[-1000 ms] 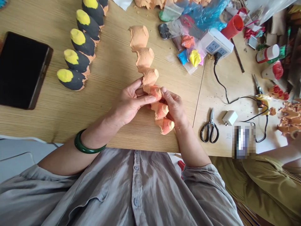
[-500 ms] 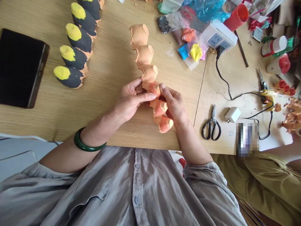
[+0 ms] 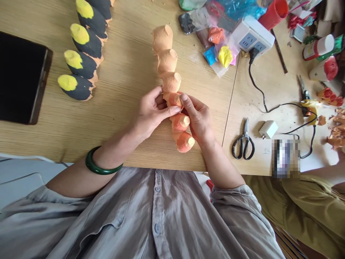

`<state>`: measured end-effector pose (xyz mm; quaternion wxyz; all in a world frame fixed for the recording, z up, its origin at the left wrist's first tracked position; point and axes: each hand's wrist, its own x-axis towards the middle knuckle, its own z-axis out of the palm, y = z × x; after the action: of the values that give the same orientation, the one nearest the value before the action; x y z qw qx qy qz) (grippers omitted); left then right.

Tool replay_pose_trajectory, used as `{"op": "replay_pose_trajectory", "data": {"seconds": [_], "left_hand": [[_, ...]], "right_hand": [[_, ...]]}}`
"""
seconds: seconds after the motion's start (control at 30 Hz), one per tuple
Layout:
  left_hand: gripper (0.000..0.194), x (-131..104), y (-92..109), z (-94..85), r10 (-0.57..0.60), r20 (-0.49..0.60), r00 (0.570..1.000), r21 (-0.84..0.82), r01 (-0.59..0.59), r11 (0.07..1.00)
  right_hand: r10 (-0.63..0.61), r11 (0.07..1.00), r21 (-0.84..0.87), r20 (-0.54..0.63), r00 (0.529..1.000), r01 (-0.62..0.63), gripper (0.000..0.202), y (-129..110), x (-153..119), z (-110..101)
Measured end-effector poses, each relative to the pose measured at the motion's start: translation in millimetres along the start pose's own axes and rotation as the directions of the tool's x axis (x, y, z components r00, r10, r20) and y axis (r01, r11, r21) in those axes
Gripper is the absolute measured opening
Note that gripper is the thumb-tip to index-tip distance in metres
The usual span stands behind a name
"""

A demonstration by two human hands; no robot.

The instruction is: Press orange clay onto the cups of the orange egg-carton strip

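Observation:
Between my hands is an orange egg carton strip [image 3: 171,82], a row of several cups with their bottoms facing up. The cups at its near end carry a redder orange layer. My left hand [image 3: 151,113] grips the strip from the left, thumb lying across a reddish cup and fingers behind it. From the right, my right hand [image 3: 198,115] presses its thumb on that same cup, its other fingers hidden underneath. To the left lies another egg carton strip [image 3: 83,64], its cups covered in black with yellow tips.
A dark tablet [image 3: 20,77] lies at the far left. Modelling clay in bags [image 3: 225,55], a power strip [image 3: 252,36] and scissors [image 3: 244,140] are on the right, with a cable and a glue gun [image 3: 309,108]. Someone's olive-clothed lap [image 3: 302,208] shows at lower right.
The held strip has turned slightly, its near end shifting left and its far end a little right. Both hands keep their hold. The whole view has shifted slightly.

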<state>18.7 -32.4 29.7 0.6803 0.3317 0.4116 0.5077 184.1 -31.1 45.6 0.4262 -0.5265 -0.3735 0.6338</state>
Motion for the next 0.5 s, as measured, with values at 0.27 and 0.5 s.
{"op": "replay_pose_trajectory", "data": {"seconds": [0.27,0.5], "left_hand": [[0.048,2.0,3.1,-8.1,-0.055,0.029,0.998,0.003,0.055,0.998],[0.049,3.5,4.6,-7.7,-0.071,0.080,0.994,-0.031,0.074,0.997]], "right_hand": [[0.038,0.997,0.072,0.031,0.999,-0.040,0.046,1.3,0.3,-0.7],[-0.007,1.000,0.002,-0.013,1.000,0.007,0.046,-8.0,0.1,-3.0]]}}
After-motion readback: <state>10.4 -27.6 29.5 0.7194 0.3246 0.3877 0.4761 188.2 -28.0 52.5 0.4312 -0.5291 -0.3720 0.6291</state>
